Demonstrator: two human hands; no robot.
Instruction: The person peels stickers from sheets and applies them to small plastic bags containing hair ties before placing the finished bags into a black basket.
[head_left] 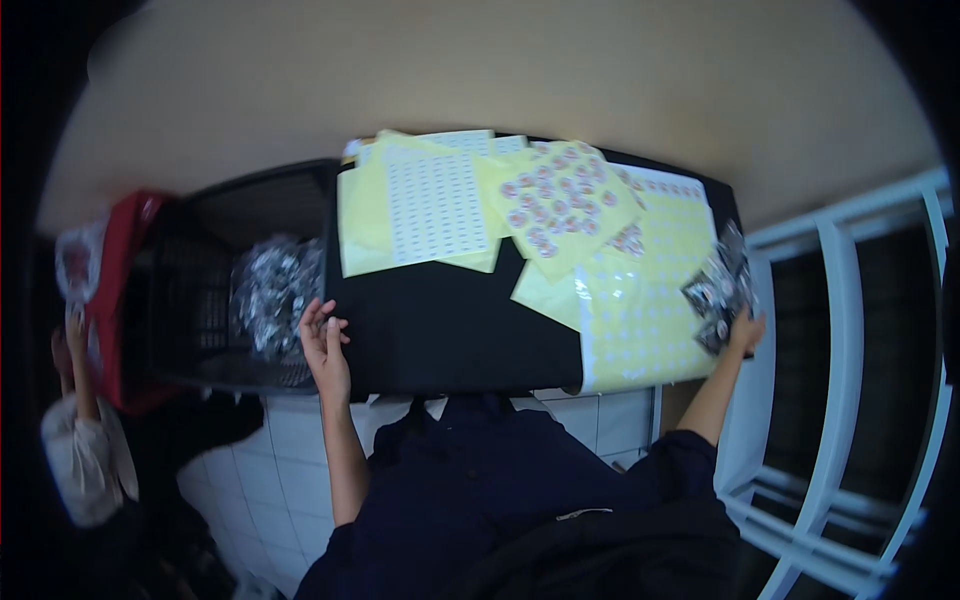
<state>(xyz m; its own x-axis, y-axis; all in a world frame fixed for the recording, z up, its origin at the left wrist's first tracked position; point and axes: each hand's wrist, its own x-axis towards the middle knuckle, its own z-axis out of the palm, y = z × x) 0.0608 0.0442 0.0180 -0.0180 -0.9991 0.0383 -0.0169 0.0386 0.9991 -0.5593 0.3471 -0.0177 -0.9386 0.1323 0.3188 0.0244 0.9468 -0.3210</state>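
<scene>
My left hand [325, 345] is raised by the right rim of a black basket [205, 215], fingers apart and holding nothing. Shiny plastic packets [275, 295] are heaped inside that basket. At the table's right edge, my right hand [746, 331] touches dark packets [718, 290]; its fingers are partly hidden, so a grip cannot be made out. These packets overlap a yellow sheet with pale round stickers [640, 320]. Sheets with small printed labels [435, 205] and a sheet with round reddish stickers [565, 200] lie along the back of the black table [450, 330].
At the far left another person's hands [75, 345] are near a red container [135, 290]. White metal railings [845, 330] stand on the right. A beige wall [480, 70] rises behind the table, and a tiled floor [235, 480] shows below.
</scene>
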